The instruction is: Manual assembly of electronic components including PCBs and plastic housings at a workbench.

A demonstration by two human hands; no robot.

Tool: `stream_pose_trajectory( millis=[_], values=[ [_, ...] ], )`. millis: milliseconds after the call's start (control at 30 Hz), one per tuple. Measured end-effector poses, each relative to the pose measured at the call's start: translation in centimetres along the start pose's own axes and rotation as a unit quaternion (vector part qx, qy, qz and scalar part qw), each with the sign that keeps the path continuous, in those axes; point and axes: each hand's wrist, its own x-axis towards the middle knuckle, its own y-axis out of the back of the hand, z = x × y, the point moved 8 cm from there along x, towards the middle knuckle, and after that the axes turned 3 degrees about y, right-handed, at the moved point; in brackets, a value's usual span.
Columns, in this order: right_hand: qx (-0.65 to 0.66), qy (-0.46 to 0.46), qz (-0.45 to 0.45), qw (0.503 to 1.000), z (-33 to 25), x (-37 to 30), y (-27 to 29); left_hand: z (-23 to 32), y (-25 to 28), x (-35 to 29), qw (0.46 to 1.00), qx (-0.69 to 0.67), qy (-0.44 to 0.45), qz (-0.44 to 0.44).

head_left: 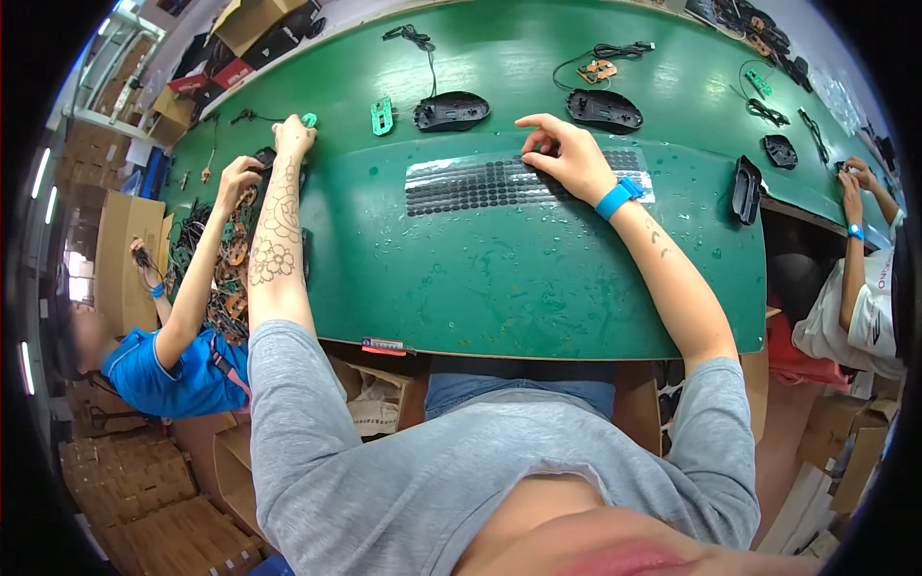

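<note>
My left hand [295, 136] reaches to the far left of the table, fingers closed on a small green circuit board [309, 120], mostly hidden by the hand. My right hand [573, 161] hovers over a clear sheet [480, 184] carrying rows of small black pads. Its thumb and fingers are curled in a pinch; whatever lies between them is too small to make out. Beyond it lie two open black computer mouse shells, one at centre [451, 112] and one to the right [604, 111]. A green circuit board [381, 116] lies left of the centre shell.
An orange circuit board [597, 71] and coiled cables [624, 50] lie behind the right shell. Another black shell [745, 190] sits by the table's right edge. At left, a co-worker in blue [178, 374] reaches beside a heap of cables and boards [230, 259]. Another person's hands [853, 187] work at far right.
</note>
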Motion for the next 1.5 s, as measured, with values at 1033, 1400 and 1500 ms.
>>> stream_pose_trajectory(
  millis=[1033,1400,1500],
  values=[
    [-0.211,0.104,-0.015,0.972,-4.1,0.5,-2.0,20.8,6.8,-29.6,0.461,-0.812,-0.087,-0.347],
    [-0.246,0.084,-0.058,0.964,-3.6,1.2,-2.6,20.4,5.0,-29.4,0.595,-0.734,-0.134,-0.299],
    [-0.272,0.121,-0.031,0.954,-4.0,0.9,-2.7,20.2,4.9,-29.3,0.644,-0.698,-0.166,-0.265]
  ],
)
